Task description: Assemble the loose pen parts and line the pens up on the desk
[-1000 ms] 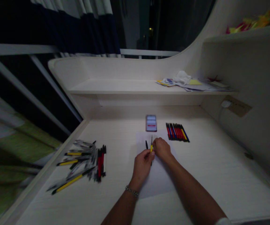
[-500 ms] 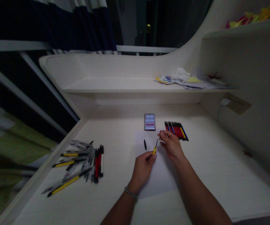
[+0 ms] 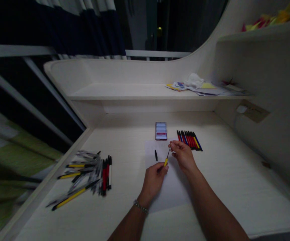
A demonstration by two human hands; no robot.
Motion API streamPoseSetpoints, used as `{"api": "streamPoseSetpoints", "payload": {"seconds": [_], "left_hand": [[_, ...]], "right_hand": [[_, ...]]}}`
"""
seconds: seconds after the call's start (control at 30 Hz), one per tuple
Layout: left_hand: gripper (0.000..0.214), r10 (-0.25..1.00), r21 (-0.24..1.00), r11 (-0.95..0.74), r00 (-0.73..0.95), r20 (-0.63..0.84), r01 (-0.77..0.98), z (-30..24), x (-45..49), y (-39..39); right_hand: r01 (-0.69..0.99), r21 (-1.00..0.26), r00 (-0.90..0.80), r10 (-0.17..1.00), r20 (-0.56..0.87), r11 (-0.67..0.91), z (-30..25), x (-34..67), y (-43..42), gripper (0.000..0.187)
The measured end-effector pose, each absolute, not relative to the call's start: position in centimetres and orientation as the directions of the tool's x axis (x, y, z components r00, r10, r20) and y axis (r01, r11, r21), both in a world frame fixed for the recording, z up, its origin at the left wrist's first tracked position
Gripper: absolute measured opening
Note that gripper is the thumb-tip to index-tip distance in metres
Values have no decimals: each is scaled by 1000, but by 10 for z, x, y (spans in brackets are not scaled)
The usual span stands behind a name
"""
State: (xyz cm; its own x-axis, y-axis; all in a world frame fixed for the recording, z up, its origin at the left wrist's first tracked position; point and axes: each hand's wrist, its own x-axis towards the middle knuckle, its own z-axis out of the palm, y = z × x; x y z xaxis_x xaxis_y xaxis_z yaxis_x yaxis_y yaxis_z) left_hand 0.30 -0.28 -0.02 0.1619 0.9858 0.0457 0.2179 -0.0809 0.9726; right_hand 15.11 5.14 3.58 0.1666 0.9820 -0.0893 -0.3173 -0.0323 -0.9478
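Observation:
My left hand [image 3: 153,181] is closed around a yellow pen barrel [image 3: 166,162], from which a thin dark refill sticks up. Just above the refill's tip, my right hand [image 3: 184,156] has thumb and forefinger pinched together. Whatever is between those fingertips is too small to make out. Both hands are over a white sheet of paper [image 3: 171,201]. A loose black pen part [image 3: 156,155] lies on that sheet, left of the refill.
Behind the paper lies a lit phone [image 3: 161,131]. A row of red, blue and yellow pens [image 3: 190,140] is beyond my right hand. Loose pen parts [image 3: 91,174] and upright-laid red and white pens [image 3: 106,174] are at left. Papers [image 3: 205,87] rest on the shelf [image 3: 124,90].
My right hand has shifted very slightly left, its fingertips closer to the refill's tip. My left hand and the pen barrel stay put.

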Motion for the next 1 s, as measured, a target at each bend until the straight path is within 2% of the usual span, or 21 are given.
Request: {"api": "streamPoseSetpoints", "payload": {"seconds": [0.27,0.5,0.57,0.63,0.77,0.87,1.0], "left_hand": [[34,988,975,-78,150,47,207,0,3,-3],[37,992,979,-90,108,71,182,-1,1,-1],[37,993,980,-86,89,71,178,-2,2,-1],[38,996,982,-78,60,68,174,-2,2,-1],[41,996,986,-85,5,85,141,1,1,-1],[41,996,989,-85,-17,88,123,5,0,-1],[41,996,989,-84,-25,88,122,6,-1,-1]], "right_hand": [[-144,-989,102,995,2,17,33,150,50,33],[-59,-997,-198,979,-45,-57,16,151,56,29],[20,-999,-169,985,-27,-24,7,147,65,25],[219,-976,-72,997,-9,7,0,139,74,16],[632,-773,26,999,-37,-45,-1,120,85,14],[736,-675,34,998,-44,-55,3,111,86,21],[716,-697,24,999,-46,-49,4,114,87,15]]}}
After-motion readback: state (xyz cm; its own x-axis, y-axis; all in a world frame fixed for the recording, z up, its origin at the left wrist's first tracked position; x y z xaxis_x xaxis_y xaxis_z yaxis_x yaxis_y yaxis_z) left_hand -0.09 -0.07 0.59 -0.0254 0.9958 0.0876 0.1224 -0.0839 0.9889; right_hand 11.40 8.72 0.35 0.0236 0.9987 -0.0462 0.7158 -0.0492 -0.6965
